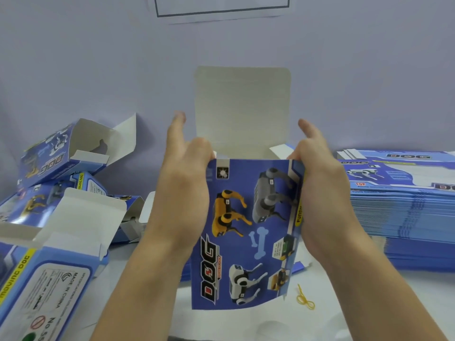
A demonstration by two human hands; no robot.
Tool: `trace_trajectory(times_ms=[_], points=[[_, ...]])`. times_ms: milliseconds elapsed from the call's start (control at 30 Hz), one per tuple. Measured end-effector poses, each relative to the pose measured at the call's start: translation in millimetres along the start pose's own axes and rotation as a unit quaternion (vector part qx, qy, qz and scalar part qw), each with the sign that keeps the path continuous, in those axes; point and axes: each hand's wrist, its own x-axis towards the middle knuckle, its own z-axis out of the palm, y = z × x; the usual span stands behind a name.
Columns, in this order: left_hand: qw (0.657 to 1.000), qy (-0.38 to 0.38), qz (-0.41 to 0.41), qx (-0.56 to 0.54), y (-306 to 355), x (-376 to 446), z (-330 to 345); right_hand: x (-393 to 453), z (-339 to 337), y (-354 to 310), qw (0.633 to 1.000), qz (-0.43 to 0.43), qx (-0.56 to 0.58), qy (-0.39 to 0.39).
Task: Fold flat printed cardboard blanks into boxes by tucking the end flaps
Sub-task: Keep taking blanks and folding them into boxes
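Note:
A blue printed box blank (246, 232) with robot dogs and the word DOG stands upright between my hands, squared into a tube. Its big white top flap (242, 109) sticks straight up, and a small side flap (280, 151) shows at the upper right. My left hand (187, 178) grips the box's left edge near the top, index finger pointing up. My right hand (320, 183) grips the right edge, thumb raised. The box's far side is hidden.
Several folded boxes with open flaps (61, 153) lie piled at the left, one large (49, 279) at the near left. A tall stack of flat blanks (403, 205) sits at the right. A yellow rubber band (305, 300) lies on the white table (357, 303).

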Motion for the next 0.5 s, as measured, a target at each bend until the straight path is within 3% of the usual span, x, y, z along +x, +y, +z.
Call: trace_trajectory(times_ms=[100, 333, 400, 500], points=[[0.999, -0.042, -0.005, -0.013, 0.0, 1.1, -2.0, -1.5, 3.2, -4.0, 0.999, -0.001, 0.02, -0.042], [0.995, 0.023, 0.029, -0.094, -1.2, -4.2, -0.4, 3.0, 1.6, -0.9, 0.999, 0.002, 0.025, -0.024], [0.996, 0.058, 0.033, -0.067, -4.0, -4.9, -0.8, 3.5, -2.4, 5.7, 0.998, -0.006, 0.051, -0.03], [0.996, 0.082, 0.017, -0.02, -8.5, -0.1, -2.2, -3.3, 3.9, 12.0, 0.992, -0.031, 0.121, 0.027]])
